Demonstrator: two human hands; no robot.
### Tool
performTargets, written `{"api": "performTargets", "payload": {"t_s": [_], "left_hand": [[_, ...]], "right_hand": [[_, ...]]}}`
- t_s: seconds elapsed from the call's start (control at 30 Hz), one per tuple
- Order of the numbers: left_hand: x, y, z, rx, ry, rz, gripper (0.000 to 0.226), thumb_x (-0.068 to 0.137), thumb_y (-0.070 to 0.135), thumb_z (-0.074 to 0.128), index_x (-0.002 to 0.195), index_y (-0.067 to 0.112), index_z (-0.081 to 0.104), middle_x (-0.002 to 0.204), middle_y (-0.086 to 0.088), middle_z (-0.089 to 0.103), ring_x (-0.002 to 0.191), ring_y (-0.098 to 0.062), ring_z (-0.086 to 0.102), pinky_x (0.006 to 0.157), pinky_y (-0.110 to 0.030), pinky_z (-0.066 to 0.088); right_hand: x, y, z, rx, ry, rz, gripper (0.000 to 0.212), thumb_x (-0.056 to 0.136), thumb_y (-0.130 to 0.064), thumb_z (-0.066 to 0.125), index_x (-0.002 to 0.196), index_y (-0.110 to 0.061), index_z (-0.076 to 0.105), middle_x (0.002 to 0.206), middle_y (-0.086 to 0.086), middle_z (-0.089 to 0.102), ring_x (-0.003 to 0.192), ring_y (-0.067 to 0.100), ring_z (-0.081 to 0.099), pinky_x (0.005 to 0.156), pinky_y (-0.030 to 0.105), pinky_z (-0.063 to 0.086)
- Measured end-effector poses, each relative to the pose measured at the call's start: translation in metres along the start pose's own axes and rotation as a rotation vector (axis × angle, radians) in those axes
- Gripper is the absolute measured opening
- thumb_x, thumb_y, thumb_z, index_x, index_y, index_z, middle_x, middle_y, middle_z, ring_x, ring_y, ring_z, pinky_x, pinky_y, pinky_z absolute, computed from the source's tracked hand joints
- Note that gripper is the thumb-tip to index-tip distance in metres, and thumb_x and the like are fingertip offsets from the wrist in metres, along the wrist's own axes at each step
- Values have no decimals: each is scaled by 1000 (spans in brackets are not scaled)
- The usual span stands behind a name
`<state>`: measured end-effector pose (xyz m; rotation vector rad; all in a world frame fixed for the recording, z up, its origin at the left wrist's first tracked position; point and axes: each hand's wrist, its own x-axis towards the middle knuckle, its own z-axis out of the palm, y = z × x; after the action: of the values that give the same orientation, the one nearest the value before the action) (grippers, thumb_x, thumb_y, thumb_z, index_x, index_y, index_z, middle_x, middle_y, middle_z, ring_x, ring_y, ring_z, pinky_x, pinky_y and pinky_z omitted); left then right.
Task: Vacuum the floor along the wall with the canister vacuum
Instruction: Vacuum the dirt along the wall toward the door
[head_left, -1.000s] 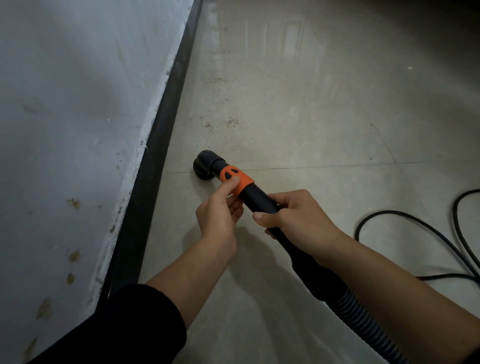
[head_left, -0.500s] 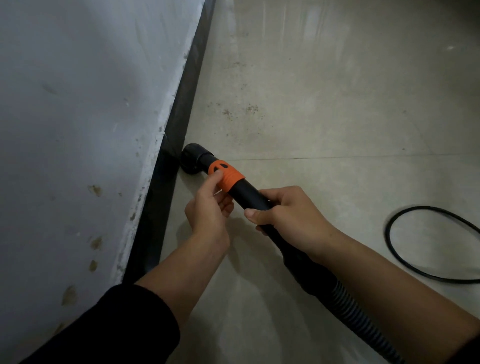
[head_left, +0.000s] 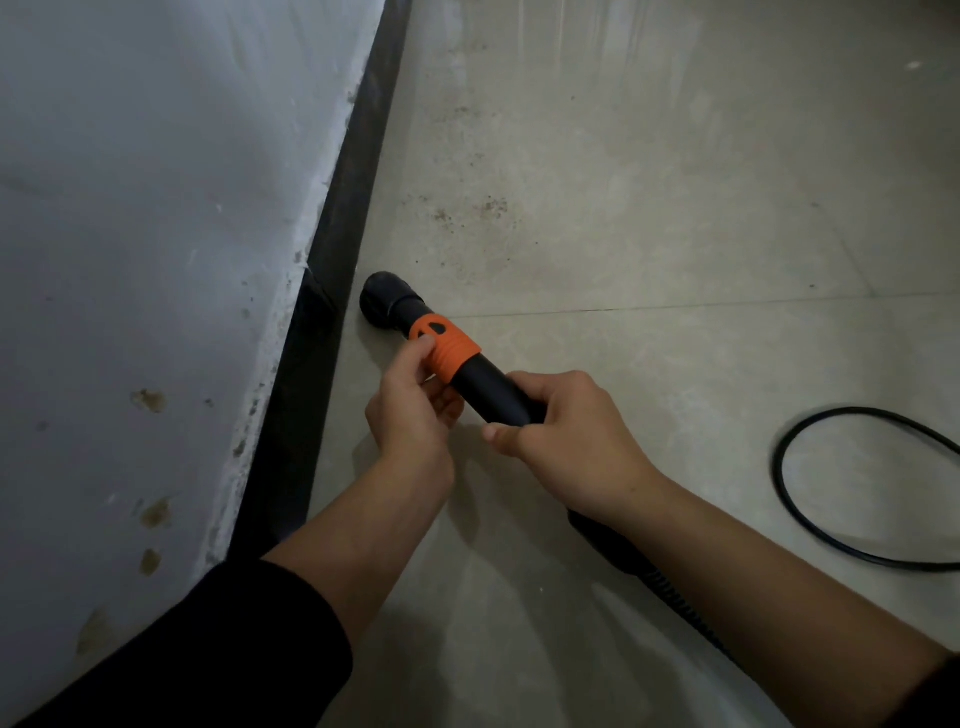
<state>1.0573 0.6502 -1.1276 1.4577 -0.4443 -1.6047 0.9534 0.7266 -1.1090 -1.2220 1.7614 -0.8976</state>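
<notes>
Head view, looking down at both hands. The fingers (head_left: 423, 347) of the left hand (head_left: 410, 415) are curled and pinch the orange collar (head_left: 447, 349) of the vacuum wand, thumb on its upper side and the other fingers tucked beneath. The right hand (head_left: 571, 441) grips the black tube (head_left: 488, 395) just behind the collar, fingers wrapped over the top and the thumb lying along the near side. The two hands sit close together, apart by a short stretch of bare tube.

Beyond the collar the wand ends in a black nozzle (head_left: 387, 301), pointing far and left, low at the floor (head_left: 649, 156) and just beside the dark skirting (head_left: 358, 182) (whether it touches the skirting cannot be told). Behind the right hand the tube passes under the forearm and continues as a ribbed hose (head_left: 680, 605) toward the near right.

The floor is of pale tiles; a tile joint (head_left: 675, 304) runs right from near the nozzle. A scatter of dark specks (head_left: 488, 208) lies on the tile farther along the wall, beyond the nozzle. The wall (head_left: 156, 208) fills the left side, pale grey, with brownish stains (head_left: 150, 400) low down. A black cable (head_left: 777, 464) curves in a loop on the floor at the right, well apart from the hands. A black sleeve (head_left: 208, 649) covers the left upper forearm at the near left.
</notes>
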Motion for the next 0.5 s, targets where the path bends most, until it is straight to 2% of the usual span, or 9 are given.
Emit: {"api": "performTargets", "payload": {"t_s": [0.17,0.27,0.4,0.5], "left_hand": [[-6,11,16,73,-2,-77,27,88,28,64,104,8,64,96,-8,69,83,-16,65,65,-25,48],[-12,23,29,122,-85,-178,21,91,29,61,96,9,61,99,-8,65,87,-16,62,69,-25,47],[-26,38,47,174,-194,-336,37,95,30,57,121,4,56,101,-10,60,99,-21,56,92,-30,43],[-33,55,54,249,-240,-371,47,95,31,58,132,2,52,104,-10,63,100,-21,59,101,-32,41]], "right_hand": [[0,-8,-7,-74,64,15,10,81,-16,70,87,-13,63,66,1,56,60,17,52,56,29,42],[2,-16,-22,-86,53,83,11,80,-16,72,86,-12,64,62,-3,52,55,11,47,51,21,37],[3,-36,-54,-159,-30,182,9,85,-17,69,88,-14,60,63,-4,50,52,8,45,45,11,32],[8,-58,-66,-306,-126,233,11,89,-21,65,93,-14,56,73,0,54,63,15,51,52,19,35]]}}
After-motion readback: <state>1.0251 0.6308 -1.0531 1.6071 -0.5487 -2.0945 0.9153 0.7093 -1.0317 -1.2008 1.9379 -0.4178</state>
